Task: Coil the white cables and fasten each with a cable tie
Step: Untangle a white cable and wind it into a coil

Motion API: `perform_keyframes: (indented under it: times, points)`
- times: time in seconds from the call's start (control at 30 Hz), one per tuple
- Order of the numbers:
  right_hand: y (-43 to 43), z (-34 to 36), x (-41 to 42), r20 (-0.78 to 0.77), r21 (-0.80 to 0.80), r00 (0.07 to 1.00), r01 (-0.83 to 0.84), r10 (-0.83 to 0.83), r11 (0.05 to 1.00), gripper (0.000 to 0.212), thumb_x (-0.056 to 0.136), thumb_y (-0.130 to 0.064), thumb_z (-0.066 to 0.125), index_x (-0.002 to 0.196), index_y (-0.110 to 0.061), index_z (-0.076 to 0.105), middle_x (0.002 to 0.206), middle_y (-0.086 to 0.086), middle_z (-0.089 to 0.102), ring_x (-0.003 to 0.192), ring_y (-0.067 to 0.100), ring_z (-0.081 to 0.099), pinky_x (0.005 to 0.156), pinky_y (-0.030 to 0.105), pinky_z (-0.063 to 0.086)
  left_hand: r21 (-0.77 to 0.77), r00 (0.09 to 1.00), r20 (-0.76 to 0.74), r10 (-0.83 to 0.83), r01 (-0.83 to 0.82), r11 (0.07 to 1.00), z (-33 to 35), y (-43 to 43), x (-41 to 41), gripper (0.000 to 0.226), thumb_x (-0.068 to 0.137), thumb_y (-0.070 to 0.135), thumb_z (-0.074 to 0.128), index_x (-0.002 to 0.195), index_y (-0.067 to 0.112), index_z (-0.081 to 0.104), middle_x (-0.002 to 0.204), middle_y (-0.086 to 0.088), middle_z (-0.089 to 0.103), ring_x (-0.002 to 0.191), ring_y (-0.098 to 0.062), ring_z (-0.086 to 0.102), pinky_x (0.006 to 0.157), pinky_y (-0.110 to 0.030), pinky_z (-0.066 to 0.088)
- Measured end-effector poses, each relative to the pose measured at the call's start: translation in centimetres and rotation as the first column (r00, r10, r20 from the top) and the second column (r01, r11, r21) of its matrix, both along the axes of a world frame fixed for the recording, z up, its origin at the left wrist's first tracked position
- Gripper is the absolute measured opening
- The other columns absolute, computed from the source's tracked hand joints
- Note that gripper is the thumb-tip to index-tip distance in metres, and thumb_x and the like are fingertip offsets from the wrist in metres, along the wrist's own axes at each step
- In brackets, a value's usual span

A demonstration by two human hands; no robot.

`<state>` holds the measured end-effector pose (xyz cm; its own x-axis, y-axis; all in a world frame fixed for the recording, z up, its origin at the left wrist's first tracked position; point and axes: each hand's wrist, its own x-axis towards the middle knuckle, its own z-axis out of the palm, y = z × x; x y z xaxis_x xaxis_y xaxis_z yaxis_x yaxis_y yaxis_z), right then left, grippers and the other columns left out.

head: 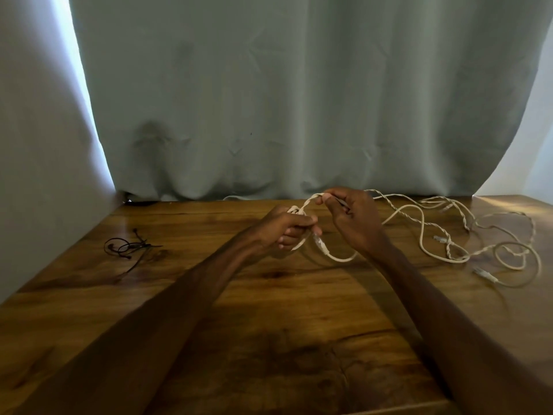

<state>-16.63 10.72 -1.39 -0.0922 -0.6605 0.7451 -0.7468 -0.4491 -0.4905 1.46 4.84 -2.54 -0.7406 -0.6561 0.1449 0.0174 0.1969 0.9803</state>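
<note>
Above the middle of the wooden table [269, 295], my left hand [284, 230] grips a small bundle of white cable loops. A plug end of this cable [321, 245] hangs just below the hand, and a loop droops to the table. My right hand [351, 217] pinches the same white cable a little higher and to the right, drawing a strand up between the two hands. From there the cable runs right into a loose tangle of white cables [484, 244] spread over the table's right side. Black cable ties [127, 247] lie in a small heap at the left.
A pale green curtain [299, 100] hangs along the table's far edge. A white wall [36, 175] borders the table on the left. Another wall patch shows at the far right. The near half of the table is bare wood under my forearms.
</note>
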Motion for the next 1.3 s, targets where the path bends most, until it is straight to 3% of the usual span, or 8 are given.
perform_keyframes:
  times: [0.27,0.43,0.57,0.7,0.83,1.0,1.13,1.3]
  points:
    - [-1.1,-1.6,1.1,0.100,0.220,0.995,-0.001,-0.022,0.975,0.029,0.104,-0.018,0.050,0.083,-0.012,0.069,0.073,-0.002,0.068,0.075,0.021,0.066,0.076,0.048,0.052,0.146,0.993,-0.107,0.042,-0.026,0.989,0.4,2.0,-0.9,0.029,0.108,0.020,0.046,0.088,0.007,0.063,0.047,0.010,0.033,0.036,-0.003,0.030,0.036,-0.017,0.026]
    - [-1.2,-2.5,2.4,0.274,0.131,0.961,0.010,-0.046,0.991,0.024,0.101,-0.012,0.048,0.089,-0.009,0.068,0.083,0.004,0.071,0.080,0.020,0.066,0.074,0.041,0.052,0.265,0.984,-0.178,0.004,0.044,0.963,0.9,2.5,-1.4,0.034,0.108,0.030,0.045,0.077,0.020,0.053,0.045,0.014,0.030,0.034,-0.001,0.025,0.035,-0.016,0.024]
    - [-1.0,-2.3,2.5,0.471,0.095,0.872,-0.201,0.133,0.975,0.026,0.103,-0.022,0.047,0.093,-0.004,0.064,0.083,0.023,0.068,0.076,0.032,0.068,0.067,0.053,0.055,0.396,0.952,-0.291,-0.098,0.213,0.894,1.3,2.5,-1.5,0.037,0.106,0.038,0.045,0.072,0.023,0.048,0.043,0.016,0.029,0.031,-0.001,0.025,0.033,-0.015,0.022]
    - [-0.3,-2.2,3.1,0.650,0.053,0.712,-0.389,0.264,0.920,0.027,0.109,-0.012,0.043,0.102,0.010,0.058,0.078,0.016,0.070,0.066,0.025,0.072,0.051,0.032,0.057,0.481,0.902,-0.399,-0.164,0.358,0.800,0.9,2.8,-1.9,0.039,0.106,0.038,0.046,0.070,0.023,0.044,0.041,0.015,0.030,0.029,-0.002,0.027,0.031,-0.015,0.020]
    - [-0.2,-2.0,3.6,0.625,-0.010,0.738,-0.320,0.255,0.948,0.025,0.109,-0.013,0.042,0.099,0.000,0.061,0.070,-0.001,0.071,0.061,0.012,0.070,0.051,0.024,0.054,0.485,0.875,-0.448,-0.183,0.410,0.772,0.8,3.4,-2.0,0.044,0.106,0.037,0.049,0.066,0.024,0.039,0.040,0.014,0.030,0.028,-0.003,0.027,0.030,-0.016,0.021]
    - [-0.6,-2.5,3.7,0.561,-0.017,0.779,-0.327,0.280,0.945,0.027,0.109,-0.017,0.045,0.099,0.005,0.059,0.069,-0.001,0.066,0.059,0.014,0.068,0.048,0.024,0.052,0.505,0.905,-0.410,-0.117,0.332,0.797,0.5,3.8,-2.3,0.057,0.104,0.037,0.057,0.055,0.022,0.033,0.039,0.010,0.030,0.028,-0.004,0.029,0.030,-0.019,0.029]
    - [-0.1,-2.4,3.7,0.257,0.023,0.959,-0.126,0.116,0.992,0.033,0.109,-0.015,0.040,0.087,0.000,0.059,0.058,-0.004,0.062,0.047,0.010,0.062,0.040,0.019,0.048,0.501,0.909,-0.410,-0.079,0.297,0.813,0.4,3.9,-2.8,0.054,0.105,0.035,0.056,0.056,0.021,0.036,0.041,0.010,0.031,0.030,-0.004,0.031,0.031,-0.019,0.031]
    - [-0.7,-2.3,2.2,0.185,0.153,0.968,-0.197,0.168,0.968,0.033,0.109,-0.018,0.036,0.099,-0.002,0.064,0.072,0.004,0.074,0.059,0.012,0.071,0.049,0.023,0.057,0.536,0.849,-0.529,-0.021,0.353,0.767,1.1,3.5,-2.8,0.036,0.104,0.029,0.049,0.069,0.023,0.044,0.045,0.013,0.032,0.032,-0.003,0.030,0.033,-0.016,0.026]
